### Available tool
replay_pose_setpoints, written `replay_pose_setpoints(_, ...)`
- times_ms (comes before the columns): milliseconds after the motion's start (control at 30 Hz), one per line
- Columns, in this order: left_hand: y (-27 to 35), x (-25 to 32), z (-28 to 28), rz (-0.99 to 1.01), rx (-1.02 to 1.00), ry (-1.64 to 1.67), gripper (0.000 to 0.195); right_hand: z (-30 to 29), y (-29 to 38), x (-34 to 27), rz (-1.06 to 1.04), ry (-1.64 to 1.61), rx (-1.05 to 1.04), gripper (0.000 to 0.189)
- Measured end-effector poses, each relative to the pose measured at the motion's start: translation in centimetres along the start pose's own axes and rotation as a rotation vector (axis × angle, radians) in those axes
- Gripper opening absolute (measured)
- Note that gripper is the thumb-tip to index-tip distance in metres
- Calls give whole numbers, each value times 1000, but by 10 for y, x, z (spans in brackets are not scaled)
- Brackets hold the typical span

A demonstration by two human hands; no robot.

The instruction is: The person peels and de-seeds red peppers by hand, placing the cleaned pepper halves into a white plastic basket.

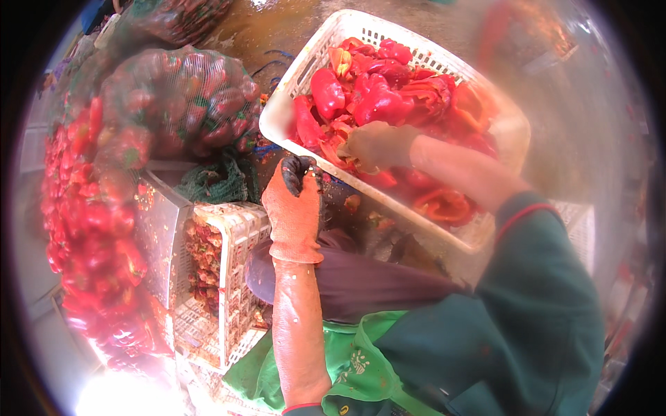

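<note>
My left hand (296, 208), in an orange work glove with a black coated palm, is curled into a fist just outside the near-left rim of a white plastic crate (416, 200). Nothing shows in its grip, though the inside of the fist is hidden. Inside the crate lie many red bell peppers (382, 101), some cut open or in pieces. My right hand (382, 145), in a soiled, brownish glove, reaches down among the peppers near that rim. Its fingertips touch pepper pieces, but blur hides whether they grip any.
Mesh sacks of red peppers (177, 99) stand at the left, beside a heap of red peppers (88, 208). Below are a metal-edged table (161, 234), dark green netting (216, 179) and a white crate (244, 239) with pepper scraps (203, 260). The floor (250, 26) is wet.
</note>
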State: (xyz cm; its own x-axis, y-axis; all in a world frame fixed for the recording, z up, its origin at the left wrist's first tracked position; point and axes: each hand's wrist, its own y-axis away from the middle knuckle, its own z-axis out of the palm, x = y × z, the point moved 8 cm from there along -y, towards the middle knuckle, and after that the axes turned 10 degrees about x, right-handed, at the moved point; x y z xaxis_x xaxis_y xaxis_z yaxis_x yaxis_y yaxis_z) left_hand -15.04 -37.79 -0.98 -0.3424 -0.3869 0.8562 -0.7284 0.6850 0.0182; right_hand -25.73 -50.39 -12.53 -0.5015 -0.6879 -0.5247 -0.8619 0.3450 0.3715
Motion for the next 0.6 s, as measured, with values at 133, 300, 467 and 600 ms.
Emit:
replay_pose_setpoints(133, -1, -1, 6, -66, -27, -16, 20, 12, -1, 16, -84, 27, -6, 40)
replay_pose_setpoints(300, -11, -48, 20, -190, -89, 238, 24, -21, 27, -8, -137, -526, 78, 39)
replay_pose_setpoints(467, -13, -52, 9, -380, -137, 744, 41, -81, 70, -106, -423, -1134, 54, 34)
replay_pose_setpoints(600, -9, -33, 21, -490, -327, 1031, 68, -63, 59, -134, -371, -1134, -103, 32)
